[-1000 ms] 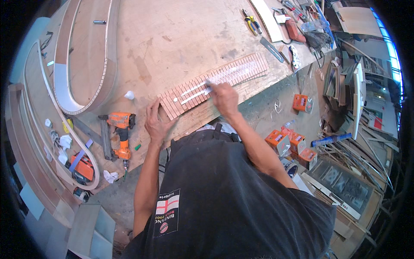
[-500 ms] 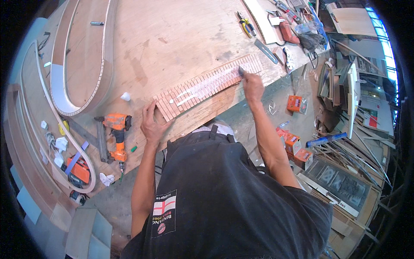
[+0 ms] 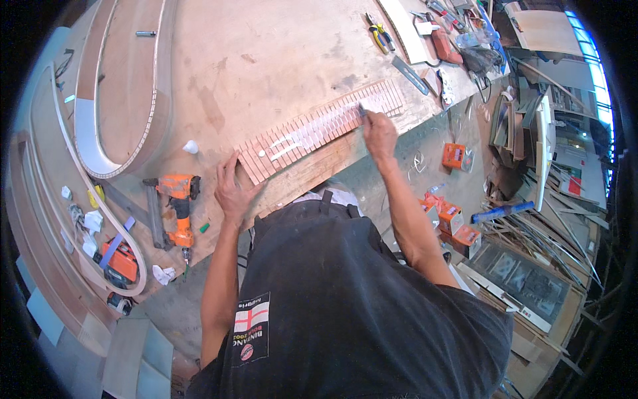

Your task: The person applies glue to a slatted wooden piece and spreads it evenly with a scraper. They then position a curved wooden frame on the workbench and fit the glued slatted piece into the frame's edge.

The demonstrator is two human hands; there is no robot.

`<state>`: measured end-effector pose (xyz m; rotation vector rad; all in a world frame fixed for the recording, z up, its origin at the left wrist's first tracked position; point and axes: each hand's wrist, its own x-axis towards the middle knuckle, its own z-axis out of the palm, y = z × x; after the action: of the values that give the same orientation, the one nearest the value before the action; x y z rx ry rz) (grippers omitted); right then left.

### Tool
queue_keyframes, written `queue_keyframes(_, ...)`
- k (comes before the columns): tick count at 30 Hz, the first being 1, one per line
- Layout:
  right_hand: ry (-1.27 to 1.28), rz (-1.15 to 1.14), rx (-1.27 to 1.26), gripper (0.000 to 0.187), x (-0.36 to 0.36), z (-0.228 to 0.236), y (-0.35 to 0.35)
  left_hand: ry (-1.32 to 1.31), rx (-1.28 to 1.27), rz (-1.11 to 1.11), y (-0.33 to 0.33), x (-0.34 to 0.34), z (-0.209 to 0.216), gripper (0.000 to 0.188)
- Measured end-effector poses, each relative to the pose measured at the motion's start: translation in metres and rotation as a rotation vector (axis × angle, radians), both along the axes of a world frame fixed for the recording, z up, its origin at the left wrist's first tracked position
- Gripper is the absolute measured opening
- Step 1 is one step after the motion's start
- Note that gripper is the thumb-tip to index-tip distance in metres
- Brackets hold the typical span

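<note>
A strip of wood cut with many crosswise slots (image 3: 321, 130) lies slantwise near the front edge of the bench. White paste, looking like glue, is smeared over its middle and right part, with a thicker streak and a blob towards the left end. My right hand (image 3: 381, 136) is closed round a small dark-bladed scraper (image 3: 362, 110), whose blade meets the coated face right of the middle. My left hand (image 3: 234, 188) rests at the strip's left end, thumb and fingers spread against its edge and the bench. The scraper's handle is hidden in my fist.
An orange nail gun (image 3: 177, 206) lies left of my left hand, near a white cap (image 3: 191, 147). A curved U-shaped wooden frame (image 3: 159, 113) stands at the far left. Pliers (image 3: 380, 34) and a metal strip (image 3: 410, 75) lie at the far right. Orange boxes (image 3: 450, 218) sit on the floor.
My right hand has moved a little to the left along the slotted strip, taking the scraper with it. The left hand stays at the strip's end.
</note>
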<state>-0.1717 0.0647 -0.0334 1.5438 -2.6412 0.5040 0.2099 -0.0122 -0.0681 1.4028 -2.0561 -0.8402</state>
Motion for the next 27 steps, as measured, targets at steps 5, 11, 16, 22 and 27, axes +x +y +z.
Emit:
queue_keyframes(5, -0.074, 0.205, -0.032, 0.029, 0.081, 0.002, 0.006, 0.008, -0.031, -0.007, -0.001, 0.0, -0.001, 0.097)
queue_keyframes(11, -0.212, 0.374, 0.019, 0.023, 0.149, 0.008, 0.008, 0.054, 0.018, -0.017, -0.002, 0.0, -0.001, 0.097)
queue_keyframes(16, -0.23, 0.229, -0.028, 0.014, 0.113, 0.012, -0.01, 0.055, 0.031, -0.005, 0.0, 0.003, -0.007, 0.099)
queue_keyframes(22, -0.162, 0.359, 0.051, 0.023, 0.151, 0.001, -0.024, 0.045, -0.012, 0.0, -0.001, 0.006, -0.005, 0.099)
queue_keyframes(27, -0.233, 0.573, 0.094, 0.017, 0.208, 0.005, -0.014, 0.024, 0.017, 0.011, 0.002, 0.004, -0.003, 0.099)
